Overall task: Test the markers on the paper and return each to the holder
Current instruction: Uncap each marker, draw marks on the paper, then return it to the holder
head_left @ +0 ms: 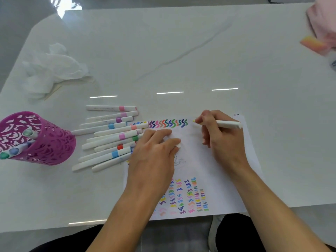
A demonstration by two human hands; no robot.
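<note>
Right hand pinched on marker, yellow tip on paper just right of the squiggle row; barrel points right. Left hand flat on paper, closed on a white cap (probably). Holder sits far left, left hand nearer, so return crosses the loose markers.

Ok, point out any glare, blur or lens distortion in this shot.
Head view: the glossy table mirrors ceiling lights as short bright bars, with a large glare patch at top left; table edges bow from the wide-angle lens; the pink items at top right are smeared; the paper stays readable.
</note>
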